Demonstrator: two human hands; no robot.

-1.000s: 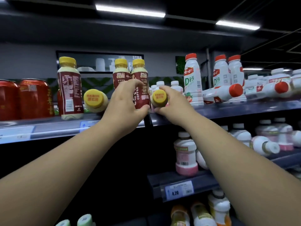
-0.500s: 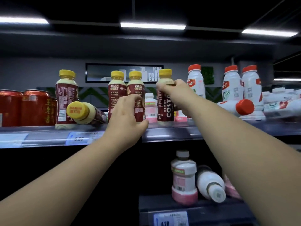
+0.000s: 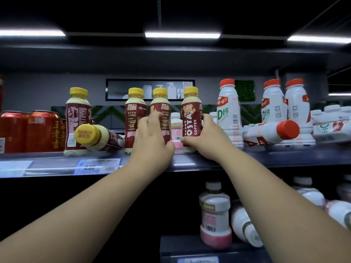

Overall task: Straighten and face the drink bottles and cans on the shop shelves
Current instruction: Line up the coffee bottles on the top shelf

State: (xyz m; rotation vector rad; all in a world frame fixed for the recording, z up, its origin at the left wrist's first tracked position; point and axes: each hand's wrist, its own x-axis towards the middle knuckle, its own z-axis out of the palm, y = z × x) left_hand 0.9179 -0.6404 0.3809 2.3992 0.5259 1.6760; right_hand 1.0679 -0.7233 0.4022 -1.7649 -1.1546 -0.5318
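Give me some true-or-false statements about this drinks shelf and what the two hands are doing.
1. The right hand grips an upright Costa bottle with a yellow cap. True.
2. The left hand hangs free, touching nothing. False: it holds the neighbouring coffee bottle.
3. Red cans stand at the left end of the top shelf. True.
4. Every yellow-capped bottle stands upright. False: a fallen coffee bottle lies on its side, cap toward the camera.
5. A white red-capped bottle lies on its side to the right of the hands. True.
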